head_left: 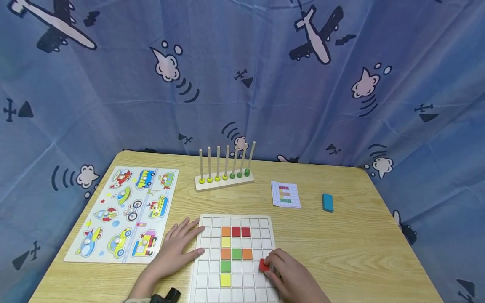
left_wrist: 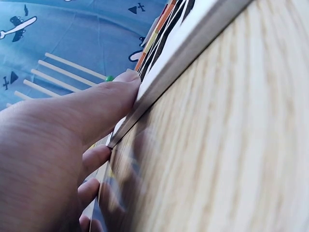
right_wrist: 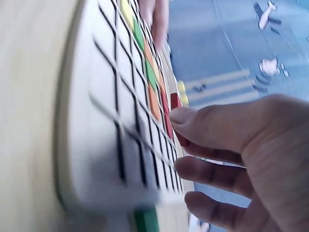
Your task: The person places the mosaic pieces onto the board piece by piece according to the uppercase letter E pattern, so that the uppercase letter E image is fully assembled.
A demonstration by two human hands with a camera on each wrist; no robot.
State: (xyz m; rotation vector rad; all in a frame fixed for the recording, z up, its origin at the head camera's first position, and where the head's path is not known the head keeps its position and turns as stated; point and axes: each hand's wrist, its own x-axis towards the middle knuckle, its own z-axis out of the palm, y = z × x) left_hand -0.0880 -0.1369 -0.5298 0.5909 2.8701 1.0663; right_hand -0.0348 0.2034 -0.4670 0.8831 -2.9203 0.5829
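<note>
A white grid board (head_left: 233,220) lies in front of me with orange, red, yellow and green square tiles in its cells. My right hand (head_left: 289,273) pinches a red tile (head_left: 264,265) between thumb and fingers above the board's right side. The same red tile (right_wrist: 175,100) stands tilted at the thumb tip in the right wrist view. My left hand (head_left: 176,248) rests at the board's left edge, fingers extended. In the left wrist view its thumb (left_wrist: 113,94) lies on the board's rim.
Left of the board lies a picture peg puzzle (head_left: 151,227) with vehicles. Behind stands a wooden rack (head_left: 242,179) of upright pegs with yellow and green beads. A pattern card (head_left: 291,202) and a blue block (head_left: 327,203) lie to the back right.
</note>
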